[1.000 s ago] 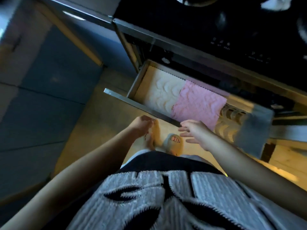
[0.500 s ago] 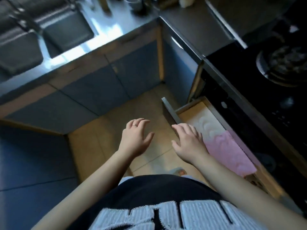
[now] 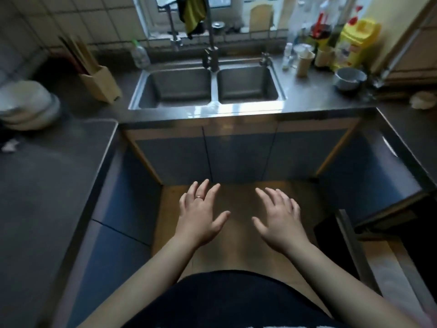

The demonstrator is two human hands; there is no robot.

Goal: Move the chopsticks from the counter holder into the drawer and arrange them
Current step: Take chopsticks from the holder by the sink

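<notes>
A double sink point(image 3: 179, 78) sits mid-counter, white bowls point(image 3: 26, 102) stacked left, bottles point(image 3: 319, 29) and a yellow container point(image 3: 357, 41) right.

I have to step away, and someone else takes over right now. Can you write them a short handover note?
Left hand: open and empty, held over the floor in front of the sink cabinet.
Right hand: open and empty, level with the left.
Chopsticks: standing in the wooden holder on the counter, left of the sink.
Drawer: pulled open at the lower right.
Done: the drawer is open.
Left: lift the chopsticks out of the holder, carry them to the drawer and arrange them.
</notes>
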